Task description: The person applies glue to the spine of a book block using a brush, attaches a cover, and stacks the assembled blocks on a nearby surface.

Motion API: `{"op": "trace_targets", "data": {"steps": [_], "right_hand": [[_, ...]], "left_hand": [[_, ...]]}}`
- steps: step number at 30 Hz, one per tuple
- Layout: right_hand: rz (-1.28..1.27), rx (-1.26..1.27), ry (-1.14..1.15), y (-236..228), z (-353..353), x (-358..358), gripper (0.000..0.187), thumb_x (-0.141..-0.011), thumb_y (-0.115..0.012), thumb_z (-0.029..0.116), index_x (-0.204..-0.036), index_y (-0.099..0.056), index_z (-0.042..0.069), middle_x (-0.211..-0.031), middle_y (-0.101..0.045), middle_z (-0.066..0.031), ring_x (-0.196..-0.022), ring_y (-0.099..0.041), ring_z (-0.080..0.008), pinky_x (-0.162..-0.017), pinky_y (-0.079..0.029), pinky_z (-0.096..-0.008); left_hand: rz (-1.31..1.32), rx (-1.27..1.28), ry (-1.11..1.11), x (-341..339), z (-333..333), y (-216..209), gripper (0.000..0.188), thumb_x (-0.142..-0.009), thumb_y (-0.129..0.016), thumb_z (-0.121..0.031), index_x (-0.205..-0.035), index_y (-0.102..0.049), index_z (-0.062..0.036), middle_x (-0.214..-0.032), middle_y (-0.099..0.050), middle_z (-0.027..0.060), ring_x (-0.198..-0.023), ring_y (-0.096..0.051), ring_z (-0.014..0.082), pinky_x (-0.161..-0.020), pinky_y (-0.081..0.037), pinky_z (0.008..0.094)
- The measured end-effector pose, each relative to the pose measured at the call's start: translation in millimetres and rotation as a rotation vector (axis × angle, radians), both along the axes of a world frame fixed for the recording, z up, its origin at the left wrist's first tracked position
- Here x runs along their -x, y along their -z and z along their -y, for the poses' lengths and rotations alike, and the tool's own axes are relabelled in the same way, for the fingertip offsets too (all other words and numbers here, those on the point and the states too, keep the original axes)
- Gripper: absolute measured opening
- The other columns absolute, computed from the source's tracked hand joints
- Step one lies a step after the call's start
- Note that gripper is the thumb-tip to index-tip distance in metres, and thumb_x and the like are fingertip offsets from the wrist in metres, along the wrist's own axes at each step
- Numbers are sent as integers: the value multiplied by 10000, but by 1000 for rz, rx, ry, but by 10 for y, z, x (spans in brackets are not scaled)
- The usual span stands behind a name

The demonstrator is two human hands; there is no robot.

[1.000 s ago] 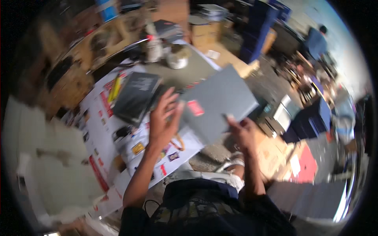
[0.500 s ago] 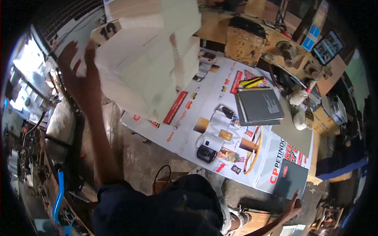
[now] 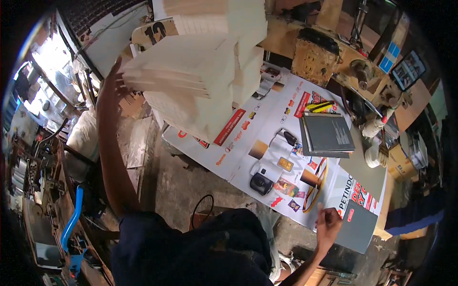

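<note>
The tall stack of cream paper blocks (image 3: 186, 71) stands at the far left of the tabletop (image 3: 355, 167), with the left hand (image 3: 117, 78) at its outer left edge; the fingers look partly spread, but whether they pinch any leaves cannot be told. The stack is likely heavy as a whole, while its leaves should be light, bendable and prone to slide over one another, so a block is best held with the palm beneath and the thumb on top, away from the loose corners. The right hand (image 3: 329, 223) has its fingers folded in, nothing visible between them, just beside a dark grey cover sheet (image 3: 355, 229) at the near right corner. That cover looks thin, fairly stiff and smooth, easily creased at the corners, and is best taken by opposite edges. It bears a small red label. The pile of grey-covered books (image 3: 329, 133) shows pale lines of print too small to make out, and a yellow-and-black cutter (image 3: 320, 107) lies beyond it. The white printed sheet (image 3: 234, 167) underneath carries bold red and black lettering, red banners and small coloured emblems; a wooden board (image 3: 142, 35) behind the stack has large dark numerals.
</note>
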State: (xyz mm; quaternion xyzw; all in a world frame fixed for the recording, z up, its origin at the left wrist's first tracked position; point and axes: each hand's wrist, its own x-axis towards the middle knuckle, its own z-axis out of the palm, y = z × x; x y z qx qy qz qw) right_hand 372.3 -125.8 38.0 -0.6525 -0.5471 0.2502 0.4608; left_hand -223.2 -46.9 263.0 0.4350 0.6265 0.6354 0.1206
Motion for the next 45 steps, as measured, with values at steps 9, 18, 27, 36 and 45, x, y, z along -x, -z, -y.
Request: {"op": "trace_targets", "data": {"steps": [9, 18, 27, 36, 45], "right_hand": [[-248, 71, -307, 21, -191, 647, 217, -911, -721, 121, -761, -591, 34, -612, -566, 11, -526, -495, -40, -466, -359, -223], [-963, 200, -425, -323, -278, 1089, 562, -1037, -416, 501, -1259, -579, 11, -1144, -650, -156, -1004, -655, -259, -862, -540, -406], [-1112, -33, -139, -500, 80, 533, 698, -902, -641, 367, -1403, -430, -72, -1343, -563, -199, -1216, -572, -314, -1022, -463, -438], [-978, 219, -60, 121, -177, 8, 568, -740, -679, -40, -1279, -507, -91, -1137, -656, -180, -1017, -666, -258, -907, -527, -351], [-975, 213, -106, 58, -149, 78, 606, -723, -709, -11, -1291, -512, -87, -1113, -671, -179, -1025, -671, -257, -911, -531, -338]], "left_hand": [[220, 12, 336, -235, 227, 164, 516, -953, -579, -436, -1339, -563, -94, -1296, -581, 72, -1065, -627, 299, -764, -568, 446], [870, -289, 483, -1270, 757, 1289, 550, -957, -598, -253, -1408, -440, 17, -1359, -557, 180, -1263, -541, 264, -1072, -436, 417], [518, 438, 886, -2751, 269, 1700, 571, -900, -700, -322, -1346, -475, -45, -1233, -629, 170, -1147, -617, 246, -946, -475, 378], [-378, 244, 1397, -2112, 146, 468, 401, -864, -751, -243, -1195, -664, -34, -1022, -738, 86, -937, -700, 161, -821, -546, 325], [-1057, 274, 573, -323, -1334, -279, 717, -742, -866, -314, -1369, -570, -130, -1364, -580, 77, -1335, -468, 245, -1131, -354, 411]]}}
